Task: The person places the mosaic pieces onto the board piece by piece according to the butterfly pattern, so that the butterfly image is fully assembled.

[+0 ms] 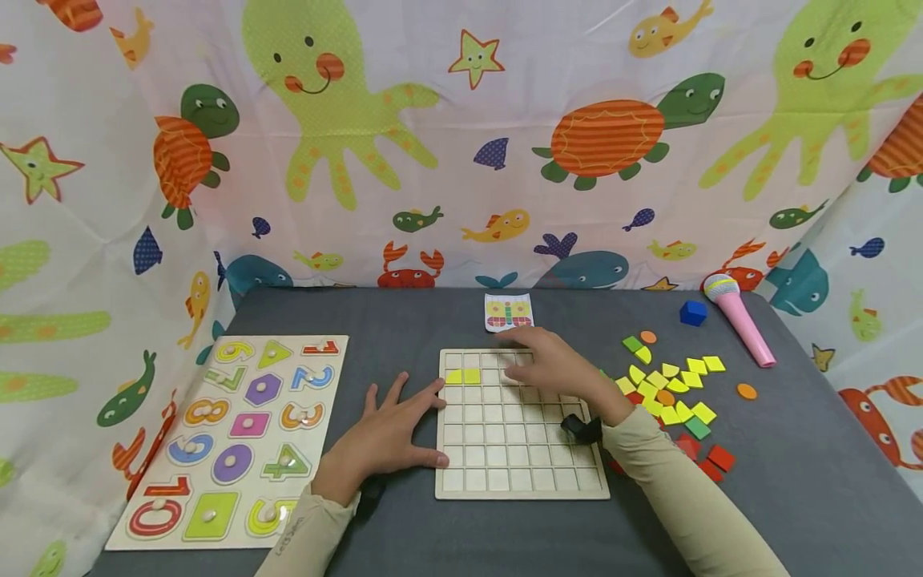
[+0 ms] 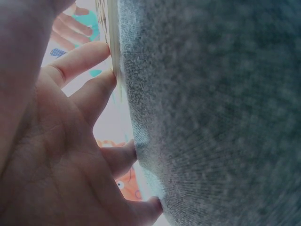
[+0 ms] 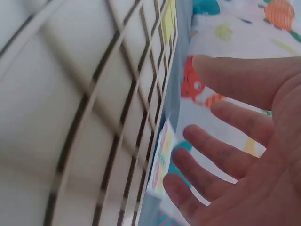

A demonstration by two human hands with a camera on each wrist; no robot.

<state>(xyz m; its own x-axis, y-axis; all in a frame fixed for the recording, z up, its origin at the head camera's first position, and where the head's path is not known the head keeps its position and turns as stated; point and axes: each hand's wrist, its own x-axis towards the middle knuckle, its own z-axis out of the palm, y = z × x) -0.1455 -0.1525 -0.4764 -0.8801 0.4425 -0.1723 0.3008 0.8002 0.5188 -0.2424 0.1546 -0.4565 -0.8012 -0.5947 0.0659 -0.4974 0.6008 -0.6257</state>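
Note:
A pale wooden grid board [image 1: 497, 458] lies on the grey cloth, with two yellow tiles [image 1: 472, 376] side by side in cells near its upper left. My left hand [image 1: 392, 429] has its fingers spread, thumb and index touching the board's left edge; in the left wrist view other fingertips [image 2: 126, 153] rest on the cloth. Over the board's upper right part hovers my right hand [image 1: 555, 365], fingers loosely extended; the right wrist view shows nothing in that hand [image 3: 244, 150]. Just beyond it lies a small pattern card [image 1: 508, 306] with coloured shapes.
Loose yellow, red, green and orange pieces [image 1: 669, 417] lie scattered right of the board, partly behind the right forearm. Further right are a blue cube [image 1: 693, 313] and a pink toy microphone [image 1: 743, 324]. A number-and-shape puzzle [image 1: 245, 429] lies on the left. A patterned curtain [image 1: 447, 176] stands behind.

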